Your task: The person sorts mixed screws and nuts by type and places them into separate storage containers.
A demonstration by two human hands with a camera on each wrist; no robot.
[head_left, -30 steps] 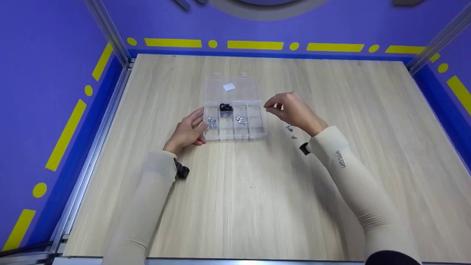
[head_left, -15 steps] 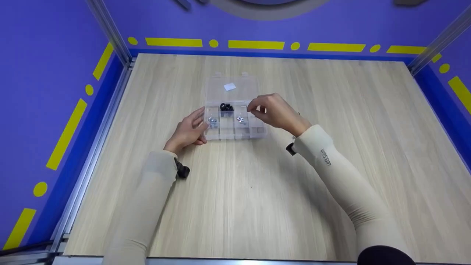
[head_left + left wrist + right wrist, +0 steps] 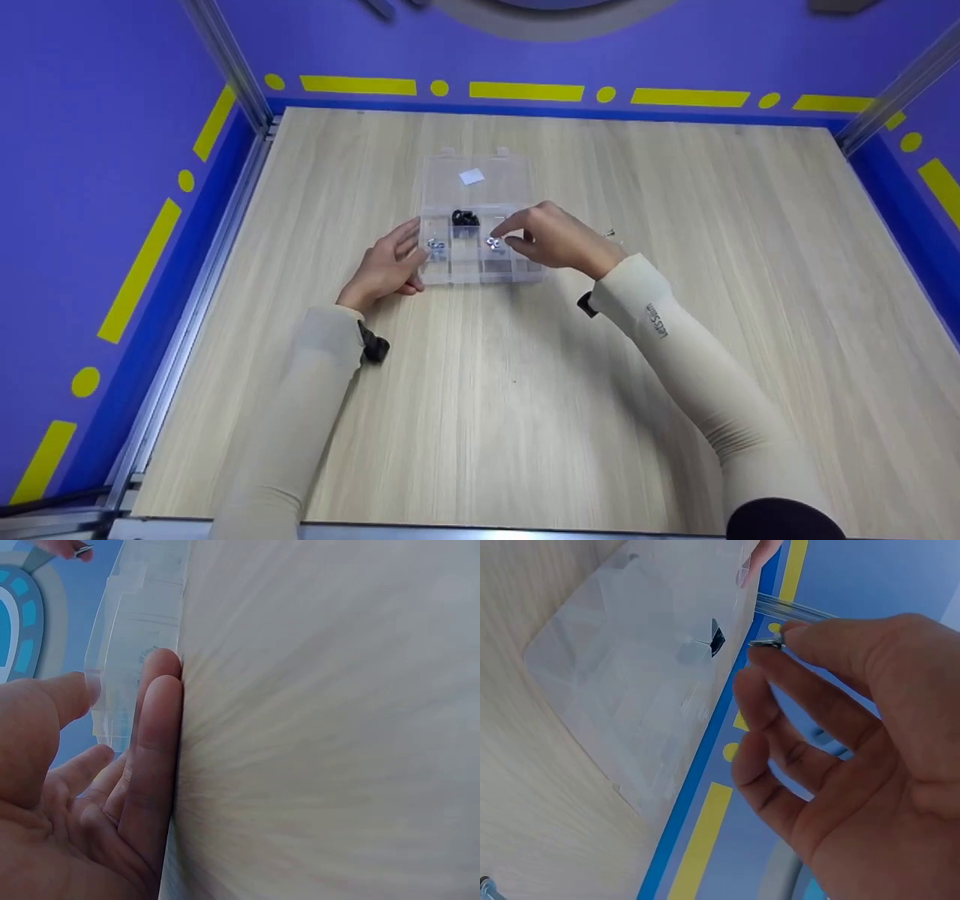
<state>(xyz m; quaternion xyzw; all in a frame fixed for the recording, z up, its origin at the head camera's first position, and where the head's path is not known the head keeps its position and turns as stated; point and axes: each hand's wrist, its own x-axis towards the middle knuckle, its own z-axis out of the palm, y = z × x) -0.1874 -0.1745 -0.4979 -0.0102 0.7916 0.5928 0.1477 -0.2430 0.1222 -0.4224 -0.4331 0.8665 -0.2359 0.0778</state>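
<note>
A clear plastic compartment box (image 3: 480, 277) lies on the table with its lid (image 3: 439, 184) folded back. My left hand (image 3: 382, 264) holds the box at its left side, thumb over the wall and fingers along the outside. My right hand (image 3: 562, 238) is above the right half of the box. In the right wrist view its thumb and index finger pinch a small silver screw (image 3: 766, 643), the other fingers loosely bent. Small metal parts (image 3: 436, 246) sit in a left compartment, more silver parts (image 3: 493, 244) under the right fingertips, and black pieces (image 3: 466, 217) in a rear compartment.
A loose screw (image 3: 610, 232) lies on the wooden table (image 3: 480, 420) to the right of the box. A white label (image 3: 471, 177) is on the lid. Blue panels (image 3: 525, 52) and metal rails (image 3: 169, 337) border the table.
My right hand has moved left from beside the box to over its compartments, then lowered, its thumb and index fingertips now farther apart in the head view. My left hand has stayed on the box.
</note>
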